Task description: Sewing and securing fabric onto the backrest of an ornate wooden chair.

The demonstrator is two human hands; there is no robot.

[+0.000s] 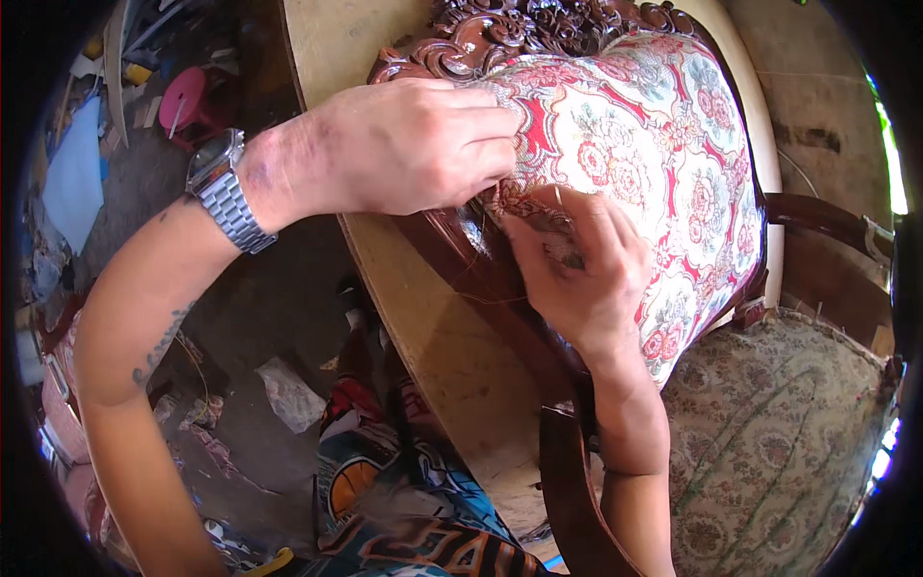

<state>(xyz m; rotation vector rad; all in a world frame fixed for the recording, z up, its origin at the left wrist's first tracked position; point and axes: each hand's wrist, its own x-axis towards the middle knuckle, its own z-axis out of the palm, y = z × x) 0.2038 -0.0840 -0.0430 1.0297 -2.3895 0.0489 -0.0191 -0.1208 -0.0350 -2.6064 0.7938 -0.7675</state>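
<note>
A chair back padded with red, white and grey floral upholstery fabric [625,159] tilts in front of me, framed in dark carved wood [457,48]. My left hand [413,144] comes across from the left, its fingers closed on the fabric's edge beside the frame. Just below and to the right, my right hand [591,269] is closed too, pinching a loose, darker flap of that fabric. The fingertips of both hands almost meet. Loose threads trail over the wooden side rail [471,245]. Whether the right fingers also hold a small tool is hidden.
Under the chair back lies a wooden board [423,317]. A faded floral seat [769,442] is at the lower right, with a curved wooden armrest [567,471] near my right forearm. Scraps and a crumpled plastic bag [291,392] litter the floor by a pink stool [192,101].
</note>
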